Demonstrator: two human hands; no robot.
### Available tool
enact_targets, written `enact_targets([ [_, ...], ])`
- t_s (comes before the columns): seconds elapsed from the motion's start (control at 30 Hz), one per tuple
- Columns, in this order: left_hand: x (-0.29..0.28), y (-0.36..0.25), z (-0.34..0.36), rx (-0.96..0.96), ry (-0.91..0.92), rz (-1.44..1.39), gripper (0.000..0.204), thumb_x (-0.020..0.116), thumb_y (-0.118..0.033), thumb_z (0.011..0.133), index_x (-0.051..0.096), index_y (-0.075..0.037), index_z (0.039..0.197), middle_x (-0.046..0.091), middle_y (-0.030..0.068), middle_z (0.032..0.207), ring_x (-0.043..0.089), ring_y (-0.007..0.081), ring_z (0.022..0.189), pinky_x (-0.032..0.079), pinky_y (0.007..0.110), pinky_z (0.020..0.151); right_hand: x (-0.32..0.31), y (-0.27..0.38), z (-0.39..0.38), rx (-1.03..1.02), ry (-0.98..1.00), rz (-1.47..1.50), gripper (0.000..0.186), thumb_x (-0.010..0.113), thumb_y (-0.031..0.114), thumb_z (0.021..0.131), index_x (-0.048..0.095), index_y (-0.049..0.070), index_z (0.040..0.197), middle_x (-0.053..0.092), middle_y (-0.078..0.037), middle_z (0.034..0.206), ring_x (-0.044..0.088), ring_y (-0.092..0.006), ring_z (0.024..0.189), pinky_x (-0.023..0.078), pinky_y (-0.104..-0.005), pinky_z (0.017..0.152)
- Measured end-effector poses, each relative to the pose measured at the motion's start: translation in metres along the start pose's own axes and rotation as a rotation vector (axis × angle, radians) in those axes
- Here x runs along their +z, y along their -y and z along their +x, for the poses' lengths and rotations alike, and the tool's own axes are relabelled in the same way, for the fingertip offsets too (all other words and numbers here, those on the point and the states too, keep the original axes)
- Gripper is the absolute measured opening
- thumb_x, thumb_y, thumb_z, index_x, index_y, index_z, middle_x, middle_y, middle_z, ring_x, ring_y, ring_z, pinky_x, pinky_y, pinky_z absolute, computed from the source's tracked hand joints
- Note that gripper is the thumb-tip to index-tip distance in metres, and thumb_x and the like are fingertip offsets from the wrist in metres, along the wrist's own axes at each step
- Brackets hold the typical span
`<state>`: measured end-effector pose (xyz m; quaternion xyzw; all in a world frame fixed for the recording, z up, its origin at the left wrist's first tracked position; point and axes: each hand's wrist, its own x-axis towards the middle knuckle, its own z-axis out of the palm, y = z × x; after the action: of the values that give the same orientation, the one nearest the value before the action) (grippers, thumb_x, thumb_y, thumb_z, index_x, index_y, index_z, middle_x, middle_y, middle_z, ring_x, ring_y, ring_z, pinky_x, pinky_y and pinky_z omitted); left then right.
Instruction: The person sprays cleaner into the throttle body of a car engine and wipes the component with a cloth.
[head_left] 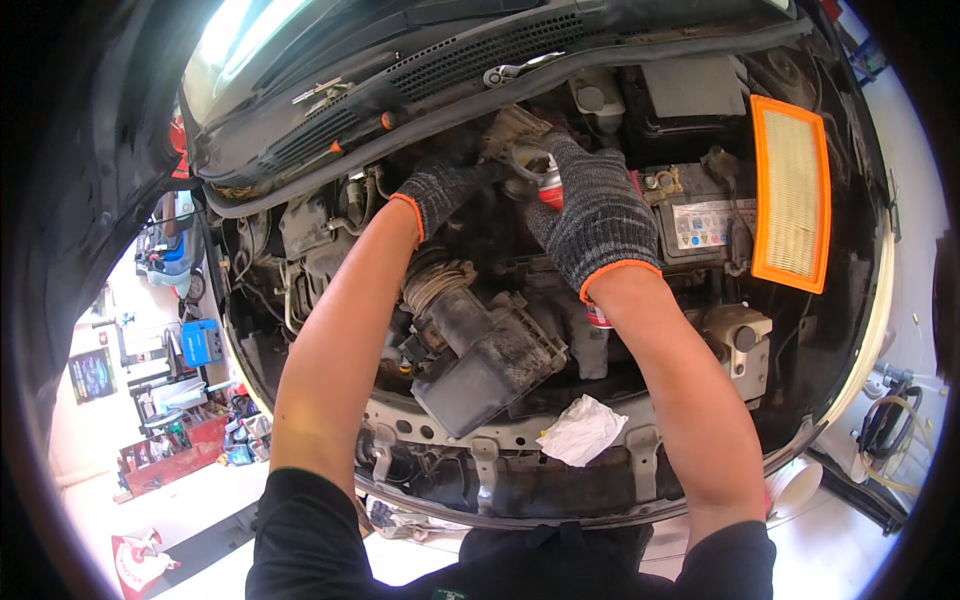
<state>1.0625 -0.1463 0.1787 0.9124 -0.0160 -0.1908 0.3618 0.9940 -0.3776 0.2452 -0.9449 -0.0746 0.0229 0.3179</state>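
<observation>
My left hand (445,190), in a grey knit glove with orange cuff, reaches to the metal throttle housing (512,130) at the back of the engine bay; its fingers are lost in dark shadow. My right hand (590,220), gloved alike, is wrapped round a red and silver spray can (550,182) beside the housing's round opening. Below my hands lies a dusty black airbox (460,380) with a ribbed hose (435,283). A crumpled white cloth (582,430) rests on the front crossmember (420,430).
An orange-framed air filter (790,195) lies at the right beside the battery (700,220). The raised black bonnet (90,170) borders the left. Tools lie on the windscreen cowl (420,70); a red toolbox (170,455) and other gear stand left of the car. A hose coil (890,420) is at right.
</observation>
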Motion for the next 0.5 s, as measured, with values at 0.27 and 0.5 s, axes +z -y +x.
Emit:
enact_targets([
  [0.27, 0.000, -0.014, -0.007, -0.064, -0.012, 0.023, 0.079, 0.073, -0.046, 0.085, 0.042, -0.014, 0.150, 0.061, 0.0155, 0.131, 0.059, 0.0269, 0.114, 0.049, 0.036, 0.096, -0.008, -0.008, -0.005, -0.017, -0.033, 0.043, 0.062, 0.075, 0.030, 0.079, 0.054, 0.010, 0.135, 0.062, -0.019, 0.115, 0.060, -0.0371, 0.111, 0.052, -0.0465, 0.094],
  [0.5, 0.003, 0.006, -0.001, -0.044, -0.039, 0.074, 0.075, 0.072, -0.048, 0.086, 0.049, -0.009, 0.144, 0.061, 0.0166, 0.135, 0.059, 0.0287, 0.120, 0.045, 0.036, 0.103, -0.089, -0.059, -0.091, 0.022, -0.475, 0.462, 0.076, 0.077, 0.001, 0.073, 0.048, 0.010, 0.143, 0.064, -0.014, 0.122, 0.062, -0.0232, 0.113, 0.049, -0.0373, 0.101],
])
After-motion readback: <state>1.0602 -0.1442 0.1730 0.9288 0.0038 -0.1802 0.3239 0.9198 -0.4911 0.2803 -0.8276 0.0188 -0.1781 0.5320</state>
